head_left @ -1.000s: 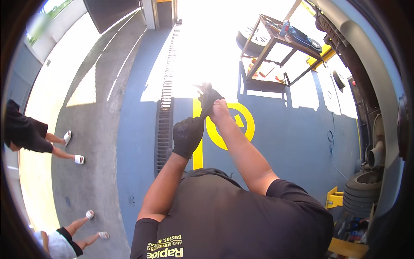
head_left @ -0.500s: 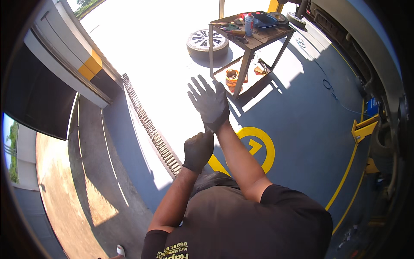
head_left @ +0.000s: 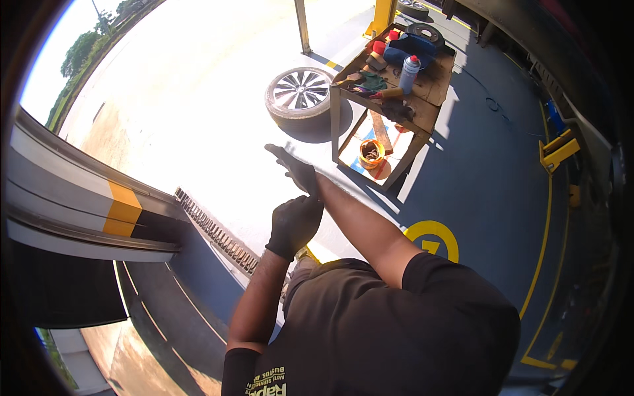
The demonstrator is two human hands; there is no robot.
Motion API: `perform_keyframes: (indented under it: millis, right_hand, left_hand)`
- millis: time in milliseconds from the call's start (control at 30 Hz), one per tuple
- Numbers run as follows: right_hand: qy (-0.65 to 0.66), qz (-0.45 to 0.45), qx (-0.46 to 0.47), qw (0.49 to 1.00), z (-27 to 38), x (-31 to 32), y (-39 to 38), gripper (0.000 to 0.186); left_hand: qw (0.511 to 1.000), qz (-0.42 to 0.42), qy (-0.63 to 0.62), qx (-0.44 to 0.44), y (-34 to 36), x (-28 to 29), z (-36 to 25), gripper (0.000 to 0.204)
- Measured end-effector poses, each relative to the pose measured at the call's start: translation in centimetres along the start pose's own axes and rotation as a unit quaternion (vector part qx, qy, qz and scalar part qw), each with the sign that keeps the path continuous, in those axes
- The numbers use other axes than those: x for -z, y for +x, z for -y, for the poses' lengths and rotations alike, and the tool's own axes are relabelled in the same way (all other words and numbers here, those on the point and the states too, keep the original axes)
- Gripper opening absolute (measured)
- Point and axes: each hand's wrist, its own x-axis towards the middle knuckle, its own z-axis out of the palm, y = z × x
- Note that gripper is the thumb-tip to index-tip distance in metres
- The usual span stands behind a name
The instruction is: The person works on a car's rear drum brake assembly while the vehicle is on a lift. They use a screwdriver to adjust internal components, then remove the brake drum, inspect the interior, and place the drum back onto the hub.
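Note:
Dark work gloves cover both of my hands. My left hand [head_left: 295, 224] is closed at the right wrist, its fingers gripping the cuff of the glove on that side. My right hand [head_left: 298, 171] is turned edge-on, fingers stretched out toward the upper left, holding nothing. Just beyond it, a car wheel with silver spokes [head_left: 301, 94] lies flat on the sunlit floor. The fingertips of my left hand are partly hidden behind the wrist.
A metal work table [head_left: 429, 96] stands ahead to the right, carrying a spray can [head_left: 409, 74], a blue cloth-like item [head_left: 411, 51] and tools. An orange bucket [head_left: 371, 153] sits on its lower shelf. Left are a drain grate [head_left: 218, 231] and a wall end [head_left: 122, 208]; right, a yellow lift arm [head_left: 559, 152].
My right hand has turned from palm-wide to edge-on and tipped left. My left hand keeps its hold at the cuff. The view has swung, bringing the table nearer.

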Motion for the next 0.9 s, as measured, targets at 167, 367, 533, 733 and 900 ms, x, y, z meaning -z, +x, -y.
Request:
perform_keyframes:
  millis: [167, 367, 533, 733, 900]
  right_hand:
    - [-0.426, 0.017, 0.172, 0.888, -2.1, 5.2, 11.0, 0.047]
    - [-0.721, 0.034, 0.027, 0.692, -6.2, 15.0, 29.1, 0.064]
    - [-0.608, -0.152, 0.125, 0.769, -4.1, 20.8, 41.3, 0.078]
    - [-0.414, -0.057, 0.094, 0.904, -1.1, 31.3, 54.2, 0.053]
    - [-0.59, -0.257, 0.066, 0.763, 3.1, 38.5, 53.8, 0.062]
  left_hand:
    - [0.993, -0.077, 0.072, -0.052, 15.6, 2.7, 10.9, 0.032]
    - [0.962, 0.196, 0.09, -0.169, 29.8, -5.1, 25.2, 0.021]
    - [0.948, 0.198, -0.247, 0.015, 41.7, -9.9, 36.5, 0.03]
    - [0.921, 0.258, -0.276, -0.093, 56.4, -10.7, 41.3, 0.028]
    - [0.9, 0.306, -0.222, -0.214, 66.9, -14.4, 41.9, 0.029]
